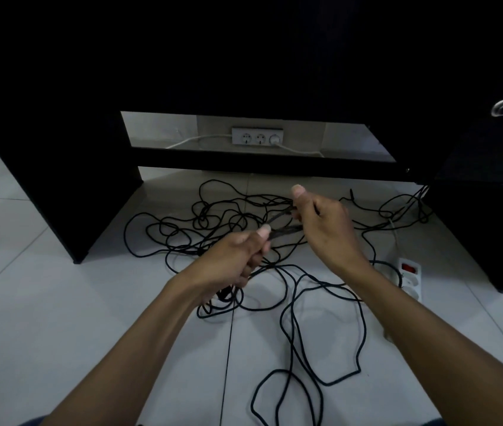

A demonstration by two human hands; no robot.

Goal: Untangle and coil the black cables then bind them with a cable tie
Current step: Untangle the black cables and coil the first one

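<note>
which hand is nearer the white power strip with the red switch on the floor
Right. The right hand is raised just up and left of the power strip; the left hand grips black cables farther left.

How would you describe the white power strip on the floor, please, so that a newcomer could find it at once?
Start at the black desk and look to the tiled floor beneath its right side. There, just beyond the right hand's wrist, lies the white power strip. Unlike the wall socket strip behind the desk, it has a red switch and lies among the black cables.
</note>
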